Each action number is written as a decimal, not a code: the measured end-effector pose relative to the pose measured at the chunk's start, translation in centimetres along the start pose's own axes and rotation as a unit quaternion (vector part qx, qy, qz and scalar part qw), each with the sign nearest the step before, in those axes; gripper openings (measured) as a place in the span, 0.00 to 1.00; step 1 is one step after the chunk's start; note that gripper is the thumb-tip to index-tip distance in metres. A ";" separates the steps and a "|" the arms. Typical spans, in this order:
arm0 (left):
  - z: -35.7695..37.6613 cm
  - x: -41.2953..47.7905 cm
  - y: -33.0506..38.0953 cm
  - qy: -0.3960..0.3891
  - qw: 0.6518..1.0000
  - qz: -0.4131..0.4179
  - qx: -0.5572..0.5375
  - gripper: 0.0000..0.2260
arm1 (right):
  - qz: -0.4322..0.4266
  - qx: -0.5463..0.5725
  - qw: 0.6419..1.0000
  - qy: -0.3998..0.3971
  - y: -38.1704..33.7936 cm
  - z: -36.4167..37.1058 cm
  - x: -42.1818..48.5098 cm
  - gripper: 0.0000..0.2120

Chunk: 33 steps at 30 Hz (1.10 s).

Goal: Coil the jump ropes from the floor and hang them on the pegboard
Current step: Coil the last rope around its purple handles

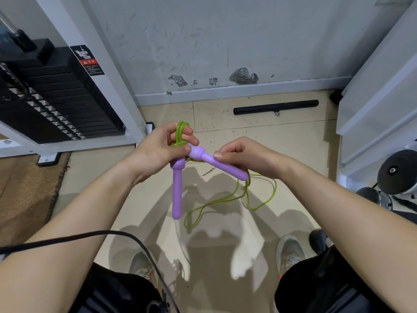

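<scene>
I hold a jump rope with purple handles and a green cord above the tiled floor. My left hand (pixel 162 147) grips the top of one purple handle (pixel 177 193), which hangs straight down, and pinches a small loop of green cord (pixel 180 132) above the fingers. My right hand (pixel 241 157) holds the second purple handle (pixel 216 162), which lies slanted, its knob end touching my left fingers. The rest of the green cord (pixel 225 199) hangs down from below my right hand in loose loops. No pegboard is in view.
A black weight stack (pixel 58 96) in a white frame stands at the left. A black bar (pixel 275 107) lies by the wall. White cabinets (pixel 379 105) and dumbbells (pixel 397 175) are at the right. A brown mat (pixel 24 193) lies left. A black cable (pixel 90 236) crosses my left forearm.
</scene>
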<state>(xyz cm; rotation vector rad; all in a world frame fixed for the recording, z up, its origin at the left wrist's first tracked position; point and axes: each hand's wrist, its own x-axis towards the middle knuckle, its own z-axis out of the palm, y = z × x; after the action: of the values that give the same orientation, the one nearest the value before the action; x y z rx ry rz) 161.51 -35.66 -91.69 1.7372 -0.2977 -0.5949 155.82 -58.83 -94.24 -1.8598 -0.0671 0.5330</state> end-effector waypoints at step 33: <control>6.8 1.4 -2.6 0.256 0.946 0.158 0.120 0.23 | -0.055 -0.053 0.933 0.352 -1.0 6.8 -0.6 0.08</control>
<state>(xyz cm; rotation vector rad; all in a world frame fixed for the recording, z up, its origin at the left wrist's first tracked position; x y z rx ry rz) 158.75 -41.36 -95.59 1.9545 -0.2780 0.1396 152.86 -52.60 -94.83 -2.0397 0.2825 -0.2407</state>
